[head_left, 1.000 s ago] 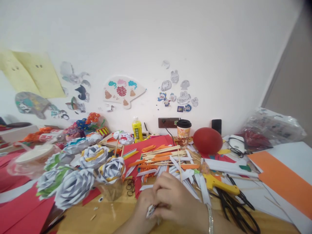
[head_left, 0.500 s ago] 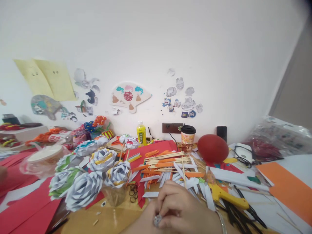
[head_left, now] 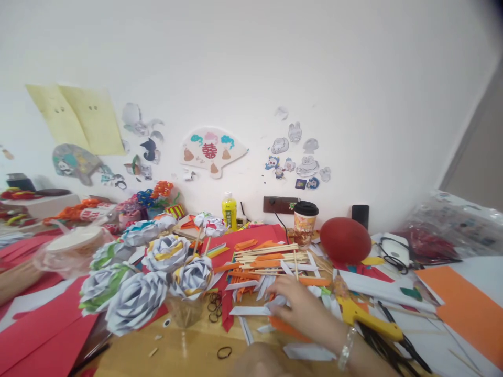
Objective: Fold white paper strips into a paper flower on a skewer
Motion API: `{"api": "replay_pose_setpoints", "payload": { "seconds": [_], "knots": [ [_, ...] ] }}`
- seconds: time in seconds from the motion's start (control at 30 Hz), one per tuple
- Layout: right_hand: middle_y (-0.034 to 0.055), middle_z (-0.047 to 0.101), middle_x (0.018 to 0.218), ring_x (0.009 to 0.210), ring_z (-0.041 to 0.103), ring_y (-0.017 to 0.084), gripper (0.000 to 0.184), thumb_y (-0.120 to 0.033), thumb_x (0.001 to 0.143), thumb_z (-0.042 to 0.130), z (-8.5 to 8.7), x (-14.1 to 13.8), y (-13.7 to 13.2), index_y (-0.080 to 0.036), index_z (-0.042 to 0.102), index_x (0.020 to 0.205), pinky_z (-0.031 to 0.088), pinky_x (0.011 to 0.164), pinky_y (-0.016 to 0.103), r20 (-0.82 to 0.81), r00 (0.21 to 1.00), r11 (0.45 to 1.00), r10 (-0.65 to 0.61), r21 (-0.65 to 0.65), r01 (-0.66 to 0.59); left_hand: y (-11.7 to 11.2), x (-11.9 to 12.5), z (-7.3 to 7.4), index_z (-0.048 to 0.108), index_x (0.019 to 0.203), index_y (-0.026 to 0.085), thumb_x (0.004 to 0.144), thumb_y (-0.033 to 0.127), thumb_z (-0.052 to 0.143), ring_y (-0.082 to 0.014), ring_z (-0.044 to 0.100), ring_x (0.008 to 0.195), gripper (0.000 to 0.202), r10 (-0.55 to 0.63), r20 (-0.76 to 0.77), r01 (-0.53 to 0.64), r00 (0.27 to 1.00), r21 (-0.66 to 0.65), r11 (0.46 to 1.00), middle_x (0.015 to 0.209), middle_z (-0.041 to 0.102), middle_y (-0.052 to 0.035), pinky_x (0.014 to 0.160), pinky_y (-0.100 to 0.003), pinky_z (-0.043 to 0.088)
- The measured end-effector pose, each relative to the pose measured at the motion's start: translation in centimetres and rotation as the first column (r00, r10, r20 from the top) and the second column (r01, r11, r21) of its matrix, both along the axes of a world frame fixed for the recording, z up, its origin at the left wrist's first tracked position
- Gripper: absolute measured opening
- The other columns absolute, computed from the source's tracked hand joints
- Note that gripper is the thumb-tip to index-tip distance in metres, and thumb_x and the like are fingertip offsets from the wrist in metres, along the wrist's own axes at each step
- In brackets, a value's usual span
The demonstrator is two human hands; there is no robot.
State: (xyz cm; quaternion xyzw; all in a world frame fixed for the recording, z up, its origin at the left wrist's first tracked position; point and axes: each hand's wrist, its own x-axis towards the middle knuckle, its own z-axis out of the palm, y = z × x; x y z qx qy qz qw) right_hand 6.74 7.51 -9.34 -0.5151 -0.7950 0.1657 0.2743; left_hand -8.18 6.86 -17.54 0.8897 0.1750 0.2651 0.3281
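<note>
My right hand [head_left: 293,305], with a bracelet at the wrist, reaches into the pile of folded paper strips. Its bent fingers and thumb pinch a white folded paper strip [head_left: 277,302] at the near side of the pile. More white strips lie under and around the hand, and an orange one [head_left: 288,329] is just below it. Of my left hand [head_left: 259,360] only a blurred part shows at the bottom edge; its fingers are hidden, so I cannot see what it holds. A black rubber band [head_left: 224,352] rests on the table to its left.
White paper roses [head_left: 135,303] stand to the left. Behind the strips lie wooden sticks [head_left: 271,257]. A lidded cup [head_left: 305,224], red balloon [head_left: 346,241] and yellow glue gun [head_left: 371,320] are rightward. Another person's arm [head_left: 18,281] enters at far left, beside a white-lidded container [head_left: 73,240].
My right hand has left the small pale rolled piece near my left hand and moved up to the strips. My left hand sits lower, mostly out of frame. Another person's arm has come further in.
</note>
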Motion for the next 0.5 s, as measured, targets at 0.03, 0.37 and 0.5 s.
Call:
{"api": "replay_pose_setpoints", "payload": {
  "seconds": [0.03, 0.37, 0.5],
  "knots": [
    [0.0060, 0.061, 0.096, 0.093, 0.051, 0.020, 0.022, -0.014, 0.073, 0.058, -1.0, -0.8, 0.2, -0.018, 0.062, 0.095, 0.038, 0.081, 0.029, 0.073, 0.997, 1.000, 0.022, -0.016, -0.021, 0.1, 0.1, 0.0, 0.068, 0.074, 0.024, 0.083, 0.034, 0.044, -0.0162, 0.059, 0.057, 0.028, 0.018, 0.000, -0.018, 1.000, 0.016, 1.000, 0.058, 0.065, -0.0040, 0.051, -0.023, 0.042],
    [0.0031, 0.063, 0.084, 0.087, 0.050, 0.018, 0.014, -0.014, 0.080, 0.051, -2.8, -0.5, 1.5, -0.019, 0.064, 0.086, 0.036, 0.074, 0.026, 0.303, 0.953, 0.993, 0.017, 0.106, -0.052, 1.6, -1.7, 3.3, 0.065, 0.077, 0.017, 0.078, 0.017, 0.039, -0.0186, 0.062, 0.062, 0.026, 0.474, -0.141, -0.411, 0.869, 0.325, 0.852, 0.066, 0.068, -0.0078, 0.056, -0.024, 0.042],
    [0.0032, 0.062, 0.089, 0.088, 0.050, 0.018, 0.020, -0.011, 0.083, 0.048, -4.1, 0.5, 2.7, -0.021, 0.060, 0.094, 0.035, 0.076, 0.028, 0.409, 0.912, 0.974, -0.035, 0.220, -0.061, 3.4, -2.3, 3.6, 0.063, 0.098, 0.024, 0.069, 0.010, 0.048, -0.0205, 0.063, 0.085, 0.035, 0.611, -0.322, -0.571, 0.723, 0.220, 0.791, 0.094, 0.070, -0.0044, 0.071, -0.026, 0.044]
  ]
}}
